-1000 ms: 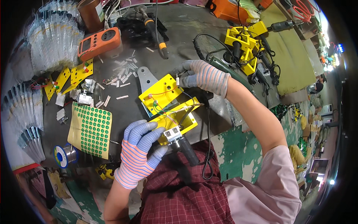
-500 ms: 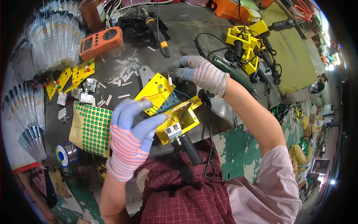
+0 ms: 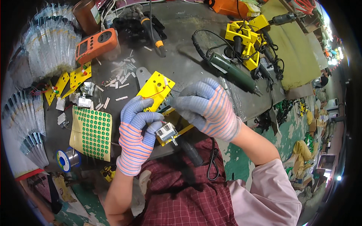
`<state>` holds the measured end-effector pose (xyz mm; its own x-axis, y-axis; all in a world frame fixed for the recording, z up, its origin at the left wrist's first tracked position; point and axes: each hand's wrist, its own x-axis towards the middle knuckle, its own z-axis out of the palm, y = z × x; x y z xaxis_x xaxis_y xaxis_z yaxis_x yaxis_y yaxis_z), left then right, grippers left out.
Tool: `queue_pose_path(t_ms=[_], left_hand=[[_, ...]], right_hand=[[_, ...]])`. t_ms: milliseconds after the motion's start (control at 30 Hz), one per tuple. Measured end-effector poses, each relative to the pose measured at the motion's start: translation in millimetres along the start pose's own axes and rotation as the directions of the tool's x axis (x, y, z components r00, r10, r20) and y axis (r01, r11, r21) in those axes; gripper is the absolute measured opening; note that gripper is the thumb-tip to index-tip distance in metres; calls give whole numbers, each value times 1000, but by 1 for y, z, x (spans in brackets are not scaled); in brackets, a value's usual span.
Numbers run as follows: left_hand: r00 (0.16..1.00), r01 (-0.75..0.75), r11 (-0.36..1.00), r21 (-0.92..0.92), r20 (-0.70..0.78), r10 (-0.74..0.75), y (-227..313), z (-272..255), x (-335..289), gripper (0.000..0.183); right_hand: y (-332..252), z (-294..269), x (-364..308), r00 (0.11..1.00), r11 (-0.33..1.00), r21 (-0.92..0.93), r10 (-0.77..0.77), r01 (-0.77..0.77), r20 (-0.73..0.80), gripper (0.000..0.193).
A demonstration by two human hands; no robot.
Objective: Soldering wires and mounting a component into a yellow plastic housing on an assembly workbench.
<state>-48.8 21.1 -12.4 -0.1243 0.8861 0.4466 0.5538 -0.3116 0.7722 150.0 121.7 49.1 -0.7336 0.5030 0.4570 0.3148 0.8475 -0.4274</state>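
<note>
Both hands wear striped knit gloves. My left hand is closed at the lower edge of a yellow perforated plate, beside thin wires; its fingertips hide what they hold. My right hand is closed, fingertips bunched over the yellow housing, most of which it covers; whatever it pinches is hidden. A thin red wire runs across the plate. At the housing's near end sits a silver-and-white switch-like block with a metal shaft. A black cylindrical handle sticks out toward me, over the table edge.
A green corded power tool lies right of my hands, near several yellow housings. A soldering iron hangs or lies behind. To the left are an orange meter, a green-dotted sticker sheet, a solder spool and bagged parts.
My right hand has come down and nearer, from beyond the plate to over the housing, its fingers bunched. My left hand has shifted slightly right, its fingers drawn closer together.
</note>
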Motion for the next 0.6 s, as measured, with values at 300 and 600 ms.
queue_pose_path(t_ms=[300,600], left_hand=[[995,28,994,102,-103,-17,9,14,-6,16],[975,169,975,-141,-122,-187,8,18,-11,12]], right_hand=[[1,16,-11,998,992,-129,15,-7,65,20],[1,7,-1,982,971,-241,55,-10,182,19]])
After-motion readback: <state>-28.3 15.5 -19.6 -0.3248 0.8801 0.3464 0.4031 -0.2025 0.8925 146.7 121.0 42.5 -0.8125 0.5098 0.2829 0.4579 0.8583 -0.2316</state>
